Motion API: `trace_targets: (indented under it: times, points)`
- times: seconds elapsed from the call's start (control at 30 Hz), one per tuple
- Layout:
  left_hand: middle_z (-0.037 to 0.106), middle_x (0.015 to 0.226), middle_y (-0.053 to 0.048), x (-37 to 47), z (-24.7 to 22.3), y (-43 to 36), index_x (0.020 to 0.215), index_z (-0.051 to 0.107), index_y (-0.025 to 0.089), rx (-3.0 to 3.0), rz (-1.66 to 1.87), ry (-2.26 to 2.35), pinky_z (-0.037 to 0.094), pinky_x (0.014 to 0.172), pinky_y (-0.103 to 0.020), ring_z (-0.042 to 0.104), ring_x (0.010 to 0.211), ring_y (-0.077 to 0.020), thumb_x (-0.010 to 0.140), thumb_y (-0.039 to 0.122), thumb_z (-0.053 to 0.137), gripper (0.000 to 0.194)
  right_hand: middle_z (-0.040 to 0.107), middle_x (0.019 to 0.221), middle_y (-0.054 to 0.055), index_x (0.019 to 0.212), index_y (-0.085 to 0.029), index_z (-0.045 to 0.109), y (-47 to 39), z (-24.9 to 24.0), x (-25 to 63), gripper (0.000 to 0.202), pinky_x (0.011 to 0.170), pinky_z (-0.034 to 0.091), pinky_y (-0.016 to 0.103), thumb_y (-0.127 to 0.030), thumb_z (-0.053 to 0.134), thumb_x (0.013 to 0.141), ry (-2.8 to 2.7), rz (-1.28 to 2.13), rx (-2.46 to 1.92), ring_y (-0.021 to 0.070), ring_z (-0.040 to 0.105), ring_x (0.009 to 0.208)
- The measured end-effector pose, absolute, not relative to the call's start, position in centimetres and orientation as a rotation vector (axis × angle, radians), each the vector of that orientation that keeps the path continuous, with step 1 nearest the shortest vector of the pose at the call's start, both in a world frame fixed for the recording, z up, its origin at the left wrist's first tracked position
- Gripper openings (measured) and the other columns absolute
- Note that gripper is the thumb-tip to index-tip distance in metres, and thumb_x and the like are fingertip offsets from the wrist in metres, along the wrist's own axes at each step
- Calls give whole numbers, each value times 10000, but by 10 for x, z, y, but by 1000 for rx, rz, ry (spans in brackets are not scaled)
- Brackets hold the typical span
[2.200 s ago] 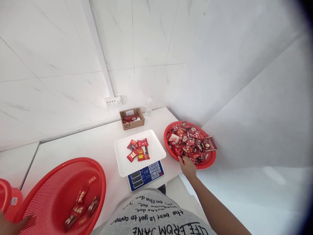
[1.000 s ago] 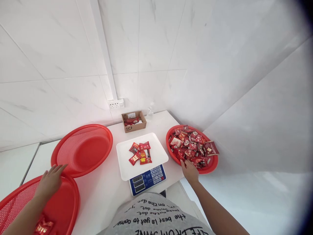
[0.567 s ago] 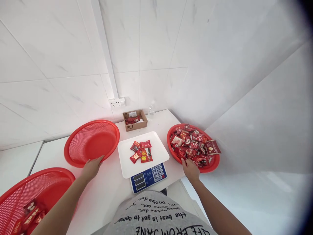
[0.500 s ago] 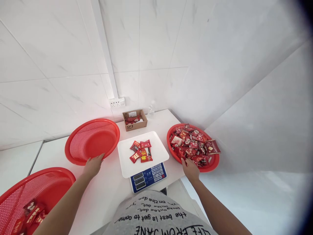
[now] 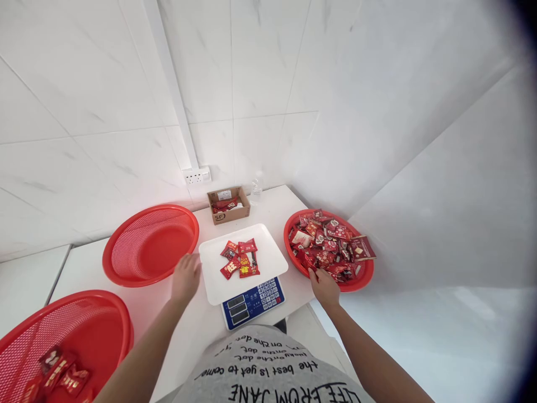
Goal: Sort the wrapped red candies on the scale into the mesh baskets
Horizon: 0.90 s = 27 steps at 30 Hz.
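My left hand [image 5: 185,278] is just left of the white tray [image 5: 264,236] on the digital scale [image 5: 254,302]. Its fingers are loosely bent and hold nothing that I can see. Several red snack packets [image 5: 241,260] lie together on the tray. Over on the right, my right hand [image 5: 325,287] is closed on the near rim of a red plastic basket [image 5: 289,246]. That basket is heaped with small red packets [image 5: 331,246]; a larger dark red packet [image 5: 362,248] leans over its right rim. My right fingertips are partly hidden at the rim.
An empty red basket [image 5: 107,263] stands left of the scale. Another red basket [image 5: 128,313], at lower left, holds a few red packets [image 5: 62,372]. A cardboard box [image 5: 229,215] with packets and a clear bottle [image 5: 256,187] stand near the wall below a socket [image 5: 197,176].
My left hand has left the rim of the empty basket and moved right, towards the scale tray. My right hand stays at the filled basket. The view has shifted slightly.
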<state>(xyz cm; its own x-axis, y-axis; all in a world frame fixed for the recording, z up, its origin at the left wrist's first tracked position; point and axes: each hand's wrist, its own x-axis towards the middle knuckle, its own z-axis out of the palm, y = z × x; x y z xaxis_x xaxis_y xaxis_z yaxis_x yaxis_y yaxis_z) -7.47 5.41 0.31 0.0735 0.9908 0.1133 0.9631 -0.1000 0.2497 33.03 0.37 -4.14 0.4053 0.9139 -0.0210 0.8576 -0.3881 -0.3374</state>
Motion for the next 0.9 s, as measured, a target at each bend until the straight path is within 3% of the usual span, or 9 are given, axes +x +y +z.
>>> trace_targets:
  times: [0.17, 0.4, 0.63, 0.73, 0.9]
  points:
    - [566, 1161, -78, -9, -5, 45, 1154, 505, 200, 2295, 356, 1600, 382, 933, -338, 491, 1081, -215, 843, 305, 436, 335, 607, 863, 63, 763, -160, 608, 3, -41, 330, 353, 559, 292, 245, -361, 347, 890, -1556, 267, -2387, 149, 540, 785]
    - [536, 1094, -86, 10, -11, 51, 1050, 524, 183, 2225, 258, 1702, 411, 846, -326, 512, 994, -215, 763, 158, 468, 294, 605, 866, 66, 750, -160, 606, 3, -41, 330, 357, 555, 287, 241, -365, 348, 887, -1550, 277, -2378, 152, 530, 787]
    - [541, 1030, -112, -47, 10, 70, 943, 562, 180, 2163, 698, 2126, 419, 841, -377, 510, 968, -255, 744, 186, 488, 212, 612, 860, 60, 726, -164, 593, 3, -45, 331, 346, 559, 289, 239, -357, 358, 888, -1559, 233, -2367, 154, 535, 802]
    - [527, 1142, -126, -64, 16, 84, 1025, 552, 180, 2100, 749, 2303, 393, 877, -442, 473, 1057, -301, 771, 243, 479, 272, 614, 855, 63, 735, -164, 599, 3, -46, 331, 344, 564, 294, 240, -356, 359, 889, -1572, 199, -2353, 156, 539, 797]
    - [445, 1327, -96, -28, -1, 98, 1240, 429, 168, 2378, 433, 1745, 288, 1024, -381, 348, 1252, -233, 804, 193, 402, 437, 618, 839, 63, 728, -169, 598, 3, -47, 331, 348, 578, 307, 242, -362, 357, 888, -1581, 179, -2351, 160, 543, 787]
